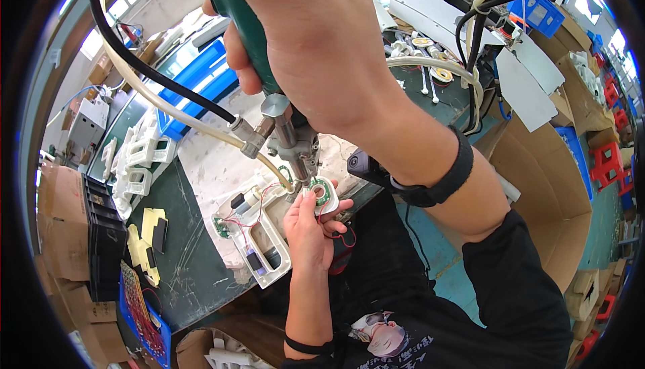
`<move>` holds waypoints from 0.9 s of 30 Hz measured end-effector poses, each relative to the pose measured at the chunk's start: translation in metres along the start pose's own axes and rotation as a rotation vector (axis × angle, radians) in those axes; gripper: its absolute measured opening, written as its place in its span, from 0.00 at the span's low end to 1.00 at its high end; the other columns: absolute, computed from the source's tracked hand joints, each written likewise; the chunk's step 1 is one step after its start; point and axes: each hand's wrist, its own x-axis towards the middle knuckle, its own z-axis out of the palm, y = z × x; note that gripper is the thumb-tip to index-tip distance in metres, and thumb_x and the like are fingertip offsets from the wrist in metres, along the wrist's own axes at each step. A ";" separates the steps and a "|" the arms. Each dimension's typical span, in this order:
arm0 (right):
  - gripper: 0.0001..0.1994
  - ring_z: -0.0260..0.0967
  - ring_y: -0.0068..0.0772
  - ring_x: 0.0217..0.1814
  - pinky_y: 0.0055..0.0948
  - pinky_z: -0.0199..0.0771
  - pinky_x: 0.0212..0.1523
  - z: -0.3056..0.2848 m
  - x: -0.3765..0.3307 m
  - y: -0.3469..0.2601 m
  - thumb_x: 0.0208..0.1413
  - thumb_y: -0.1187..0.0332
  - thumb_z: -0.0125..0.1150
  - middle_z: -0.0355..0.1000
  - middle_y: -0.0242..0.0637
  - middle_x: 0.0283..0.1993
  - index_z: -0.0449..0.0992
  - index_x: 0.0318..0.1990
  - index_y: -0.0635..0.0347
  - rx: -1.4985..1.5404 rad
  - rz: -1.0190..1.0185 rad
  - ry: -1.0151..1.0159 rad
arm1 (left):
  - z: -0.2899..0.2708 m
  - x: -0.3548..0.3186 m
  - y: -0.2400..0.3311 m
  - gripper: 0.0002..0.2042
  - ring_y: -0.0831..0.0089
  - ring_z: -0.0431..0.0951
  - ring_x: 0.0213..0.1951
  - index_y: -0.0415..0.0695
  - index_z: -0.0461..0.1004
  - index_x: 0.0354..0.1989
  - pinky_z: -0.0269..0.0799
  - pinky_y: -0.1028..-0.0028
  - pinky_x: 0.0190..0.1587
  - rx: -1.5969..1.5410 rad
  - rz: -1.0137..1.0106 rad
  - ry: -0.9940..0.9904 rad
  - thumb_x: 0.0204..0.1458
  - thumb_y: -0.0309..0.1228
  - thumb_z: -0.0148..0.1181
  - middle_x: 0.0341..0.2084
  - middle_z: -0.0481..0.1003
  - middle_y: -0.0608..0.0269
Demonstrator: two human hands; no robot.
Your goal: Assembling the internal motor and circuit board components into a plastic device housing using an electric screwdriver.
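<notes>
My right hand is wrapped round the dark green grip of a power screwdriver, high and close to view. Its metal nose points down, the tip at or just above a ring-shaped green circuit board; contact cannot be made out. That board sits in a small white plastic part, which my left hand pinches between thumb and fingers. Red wires run from it to a long white plastic housing beside my left hand. In this housing lie a small motor, a blue-and-black component and a small green board.
A pale cloth covers part of the dark green bench. White plastic frames and blue trays stand left; cables and a hose hang from above. An open cardboard box stands right.
</notes>
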 end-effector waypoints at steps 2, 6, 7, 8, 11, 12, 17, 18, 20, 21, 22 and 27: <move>0.26 0.53 0.11 0.19 0.19 0.50 0.17 -0.006 0.002 0.013 0.55 0.42 0.60 0.58 0.21 0.19 0.73 0.25 0.59 0.039 -0.092 -0.045 | 0.001 0.000 0.000 0.15 0.62 0.83 0.32 0.29 0.69 0.47 0.76 0.79 0.15 -0.001 -0.004 -0.002 0.64 0.30 0.42 0.43 0.76 0.46; 0.26 0.53 0.11 0.19 0.19 0.50 0.17 -0.001 0.001 0.002 0.55 0.41 0.60 0.58 0.21 0.19 0.72 0.25 0.58 0.011 -0.020 -0.013 | 0.000 0.001 -0.001 0.15 0.62 0.83 0.32 0.29 0.68 0.47 0.76 0.79 0.16 -0.001 -0.004 -0.006 0.64 0.31 0.43 0.43 0.76 0.46; 0.26 0.53 0.11 0.19 0.19 0.50 0.17 -0.001 0.001 0.003 0.55 0.41 0.60 0.58 0.21 0.19 0.72 0.25 0.58 0.012 -0.019 -0.014 | 0.000 0.001 -0.001 0.15 0.63 0.83 0.32 0.29 0.68 0.47 0.76 0.79 0.16 -0.001 -0.004 -0.003 0.64 0.31 0.42 0.43 0.76 0.46; 0.26 0.53 0.11 0.19 0.19 0.50 0.17 -0.002 0.000 0.005 0.55 0.41 0.60 0.58 0.21 0.18 0.72 0.25 0.58 -0.013 -0.040 -0.008 | 0.000 0.001 -0.001 0.15 0.63 0.83 0.32 0.29 0.68 0.47 0.76 0.79 0.16 -0.002 -0.003 -0.001 0.64 0.31 0.42 0.43 0.76 0.46; 0.25 0.53 0.10 0.18 0.19 0.50 0.17 -0.002 0.000 -0.002 0.56 0.42 0.59 0.57 0.20 0.18 0.73 0.25 0.58 -0.048 -0.043 -0.011 | 0.001 0.002 -0.002 0.15 0.63 0.83 0.32 0.29 0.68 0.47 0.76 0.79 0.16 -0.001 -0.004 -0.010 0.64 0.31 0.42 0.43 0.76 0.46; 0.25 0.52 0.10 0.18 0.19 0.49 0.16 -0.002 -0.001 -0.005 0.57 0.42 0.58 0.57 0.20 0.18 0.73 0.25 0.57 -0.056 -0.025 -0.023 | 0.001 0.003 -0.003 0.15 0.63 0.83 0.32 0.29 0.68 0.47 0.76 0.79 0.16 0.004 0.006 -0.016 0.64 0.31 0.43 0.43 0.76 0.46; 0.25 0.52 0.10 0.18 0.19 0.49 0.16 0.000 -0.002 -0.003 0.58 0.43 0.57 0.57 0.20 0.18 0.73 0.26 0.58 -0.055 -0.065 -0.032 | -0.001 0.002 -0.003 0.15 0.63 0.83 0.32 0.30 0.69 0.47 0.76 0.79 0.16 0.008 0.016 -0.004 0.64 0.31 0.43 0.43 0.76 0.46; 0.25 0.51 0.10 0.18 0.19 0.49 0.17 0.000 -0.003 -0.004 0.58 0.43 0.57 0.57 0.19 0.18 0.73 0.26 0.58 -0.040 -0.036 -0.036 | -0.001 0.002 -0.004 0.15 0.64 0.83 0.32 0.30 0.69 0.47 0.76 0.79 0.16 0.006 0.010 -0.004 0.64 0.31 0.43 0.43 0.77 0.46; 0.25 0.51 0.10 0.18 0.19 0.49 0.17 -0.004 -0.001 -0.002 0.58 0.43 0.58 0.57 0.19 0.18 0.73 0.27 0.58 0.012 -0.007 -0.060 | -0.002 0.002 -0.004 0.15 0.64 0.83 0.32 0.30 0.69 0.47 0.76 0.79 0.16 0.005 0.008 -0.002 0.64 0.31 0.42 0.43 0.77 0.46; 0.25 0.51 0.10 0.18 0.19 0.49 0.17 -0.005 0.000 -0.001 0.57 0.43 0.58 0.57 0.19 0.18 0.74 0.27 0.59 0.064 0.020 -0.081 | -0.001 0.002 -0.005 0.15 0.63 0.83 0.31 0.30 0.69 0.47 0.75 0.79 0.15 0.010 0.010 0.005 0.64 0.30 0.42 0.42 0.77 0.46; 0.25 0.51 0.10 0.18 0.19 0.49 0.17 -0.004 0.000 -0.001 0.57 0.43 0.58 0.57 0.19 0.18 0.74 0.27 0.59 0.064 0.021 -0.082 | -0.001 0.002 -0.005 0.15 0.61 0.83 0.31 0.30 0.69 0.47 0.75 0.79 0.14 0.014 0.012 0.012 0.63 0.30 0.42 0.42 0.77 0.46; 0.25 0.54 0.11 0.20 0.18 0.51 0.19 0.000 -0.002 0.002 0.57 0.43 0.58 0.59 0.21 0.19 0.75 0.29 0.60 -0.017 -0.019 -0.025 | 0.001 0.001 -0.008 0.14 0.64 0.83 0.30 0.30 0.69 0.46 0.75 0.80 0.15 0.028 0.049 0.010 0.64 0.30 0.42 0.42 0.77 0.47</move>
